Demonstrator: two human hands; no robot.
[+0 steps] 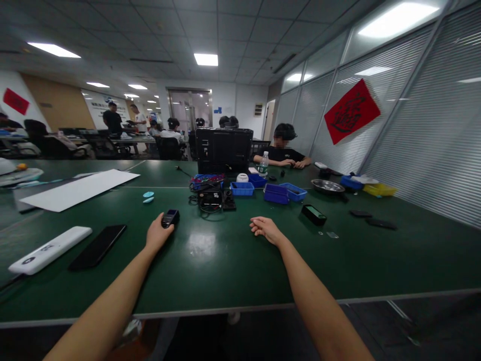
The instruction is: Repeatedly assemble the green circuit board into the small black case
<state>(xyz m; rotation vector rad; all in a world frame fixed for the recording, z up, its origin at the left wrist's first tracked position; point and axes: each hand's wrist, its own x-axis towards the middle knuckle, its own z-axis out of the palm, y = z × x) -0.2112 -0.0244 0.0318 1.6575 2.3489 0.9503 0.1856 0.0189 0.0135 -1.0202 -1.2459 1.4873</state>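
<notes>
My left hand point(159, 235) is wrapped around a small black handheld device with a little screen point(171, 215), at the left middle of the green table. My right hand point(266, 229) is over the table to the right of the middle, its fingers curled together. Whatever those fingers hold, if anything, is too small or hidden to make out. To the right of that hand lies an open black box with a green face point(314, 214). Beyond and between my hands sits a black device with cables point(210, 199).
A black phone-like slab point(98, 246) and a white power strip point(50, 249) lie left. Blue bins point(242, 189), a water bottle point(263, 164), a metal bowl point(327, 187) and a black monitor-like case point(224, 150) stand farther back. A person point(285, 148) sits across the table.
</notes>
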